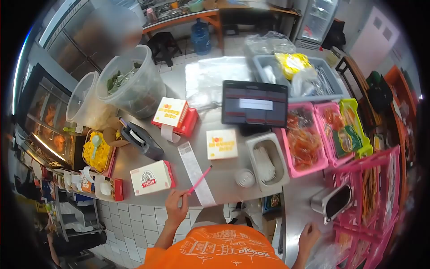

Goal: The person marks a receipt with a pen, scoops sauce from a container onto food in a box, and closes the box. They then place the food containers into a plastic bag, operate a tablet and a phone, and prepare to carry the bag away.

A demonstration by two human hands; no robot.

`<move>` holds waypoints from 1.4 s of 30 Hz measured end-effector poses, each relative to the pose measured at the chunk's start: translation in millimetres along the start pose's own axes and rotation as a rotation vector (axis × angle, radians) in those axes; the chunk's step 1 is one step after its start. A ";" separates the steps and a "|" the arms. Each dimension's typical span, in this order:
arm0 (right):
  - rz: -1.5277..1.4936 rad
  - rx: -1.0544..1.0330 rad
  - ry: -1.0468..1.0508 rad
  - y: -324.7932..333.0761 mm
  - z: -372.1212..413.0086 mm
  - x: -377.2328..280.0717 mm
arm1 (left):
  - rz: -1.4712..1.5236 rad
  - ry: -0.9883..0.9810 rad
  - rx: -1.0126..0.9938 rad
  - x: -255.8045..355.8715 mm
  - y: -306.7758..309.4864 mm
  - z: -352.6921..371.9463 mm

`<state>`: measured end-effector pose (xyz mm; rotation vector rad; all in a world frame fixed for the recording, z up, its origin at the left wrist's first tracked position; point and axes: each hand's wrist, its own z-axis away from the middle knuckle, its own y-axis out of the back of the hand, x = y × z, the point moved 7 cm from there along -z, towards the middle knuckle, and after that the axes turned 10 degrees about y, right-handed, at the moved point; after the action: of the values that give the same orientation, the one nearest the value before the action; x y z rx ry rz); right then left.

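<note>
My left hand [176, 204] pinches a pink pen [200, 178] at the near edge of the steel counter [210, 80]. The pen's tip lies over a long white receipt strip [193, 170]. Just left of that hand sits a white food box with a red logo [151, 177]. A white box with orange lettering [221, 144] lies beyond the receipt. My right hand [309, 236] rests flat on the counter at the lower right, holding nothing, close to a metal insert pan [333, 202]. My orange shirt fills the bottom.
A dark screen [254, 104] stands mid-counter. A grey bin of plastic cutlery [266, 162] and pink bins of sauce packets [304, 141] sit right. A red-and-white box [174, 115], black dispenser [141, 140], clear tubs [134, 83], yellow food tray [96, 152] and small lidded cup [245, 178] surround them.
</note>
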<state>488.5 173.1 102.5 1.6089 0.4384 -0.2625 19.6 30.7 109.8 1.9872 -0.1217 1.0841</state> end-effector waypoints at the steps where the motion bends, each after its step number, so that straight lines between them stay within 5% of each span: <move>1: -0.143 -0.018 0.124 5.0 -30.8 -55.4 | 0.004 0.015 0.003 -5.1 4.8 -7.1; 3: -0.177 0.119 0.600 9.3 -85.9 -171.4 | 0.034 0.051 0.056 -16.1 5.8 -27.7; 6: -0.340 0.194 0.940 -9.4 -186.0 -307.9 | 0.117 0.024 0.024 -17.9 -12.1 -61.1; 8: -0.619 0.035 0.871 -51.0 -273.7 -401.5 | 0.218 0.026 0.004 -16.4 -22.5 -79.2; 10: -0.310 -0.178 1.101 -128.9 -358.5 -469.2 | 0.280 0.068 0.000 -23.0 -29.1 -88.1; 12: 0.113 -0.373 1.381 -261.9 -438.8 -483.2 | 0.336 0.109 -0.014 -31.0 -29.7 -90.8; 14: 0.333 -0.788 1.413 -337.6 -447.1 -484.3 | 0.354 0.164 -0.034 -43.3 -27.7 -95.2; 17: 0.099 -0.731 1.247 -350.2 -438.9 -510.4 | 0.385 0.238 -0.011 -66.7 -20.5 -94.4; 25: 0.510 -0.687 1.073 -374.6 -461.8 -481.2 | 0.528 0.336 -0.083 -79.6 -25.0 -110.3; 28: 0.415 -0.693 1.300 -375.7 -454.6 -484.6 | 0.535 0.325 -0.125 -75.9 -26.8 -111.4; 31: 0.523 -0.572 1.222 -360.9 -460.5 -489.5 | 0.535 0.310 -0.136 -76.2 -27.4 -111.9; 33: 0.321 -0.332 1.177 -313.7 -459.6 -507.7 | 0.534 0.298 -0.152 -75.6 -27.2 -109.5; 39: -1.127 0.824 0.621 -82.6 -441.9 -461.0 | 0.602 0.296 -0.154 -71.8 -39.4 -97.0; 42: -0.847 0.814 0.638 -54.8 -407.3 -472.4 | 0.637 0.284 -0.010 -67.9 -40.3 -103.6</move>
<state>3.2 521.7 289.9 2.2069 1.6808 -0.6169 -71.6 110.7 62.5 1.7987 -0.6369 1.7478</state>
